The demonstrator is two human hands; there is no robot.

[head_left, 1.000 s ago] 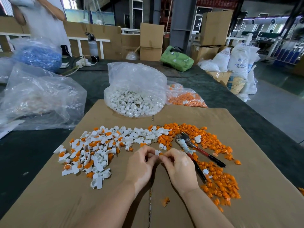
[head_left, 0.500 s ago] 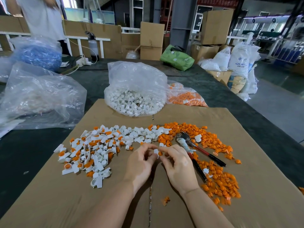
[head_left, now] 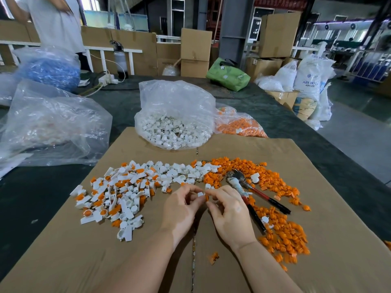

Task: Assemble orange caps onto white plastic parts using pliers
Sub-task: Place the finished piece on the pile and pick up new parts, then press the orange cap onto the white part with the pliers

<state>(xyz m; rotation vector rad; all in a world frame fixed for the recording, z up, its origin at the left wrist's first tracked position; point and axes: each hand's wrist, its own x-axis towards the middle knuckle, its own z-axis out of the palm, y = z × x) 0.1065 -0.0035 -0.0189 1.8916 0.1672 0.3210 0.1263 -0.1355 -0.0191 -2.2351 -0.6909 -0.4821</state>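
Note:
My left hand [head_left: 179, 210] pinches a small white plastic part [head_left: 200, 194] at its fingertips. Right against it, my right hand [head_left: 229, 212] pinches an orange cap [head_left: 206, 197]. Both hands hover just above the brown cardboard sheet [head_left: 317, 240]. The pliers [head_left: 251, 193], with red and black handles, lie on the cardboard just right of my right hand, untouched. Loose white parts, several with orange caps fitted, are spread in a pile [head_left: 127, 191] to the left. A heap of loose orange caps [head_left: 281, 231] curves round on the right.
A clear bag of white parts [head_left: 173, 123] and a bag of orange caps [head_left: 239, 123] stand at the cardboard's far edge. Large clear bags [head_left: 46, 121] sit on the dark table at left. One orange cap [head_left: 213, 258] lies between my forearms. A person [head_left: 55, 22] stands far left.
My hands have lifted slightly and spread their fingers a little while holding the white part and the orange cap together. The person at the back shifted to the right.

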